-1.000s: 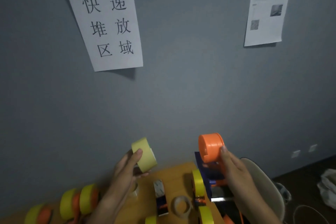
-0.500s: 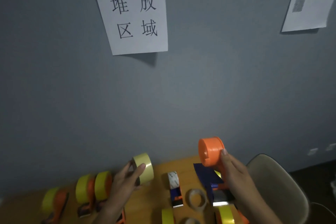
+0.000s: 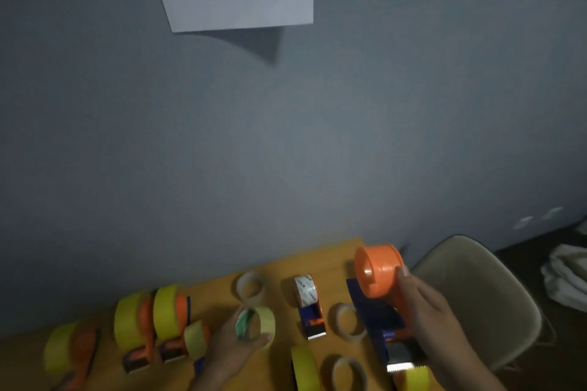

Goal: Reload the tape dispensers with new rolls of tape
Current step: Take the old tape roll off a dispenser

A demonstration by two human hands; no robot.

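Above an orange tabletop (image 3: pixel 222 292), the left hand (image 3: pixel 235 346) has its grip closed around a yellow tape roll (image 3: pixel 256 324) while the right hand (image 3: pixel 425 311) clasps an orange-and-blue tape dispenser (image 3: pixel 378 273) (spool bare); loaded dispensers (image 3: pixel 152 324) stand at left.
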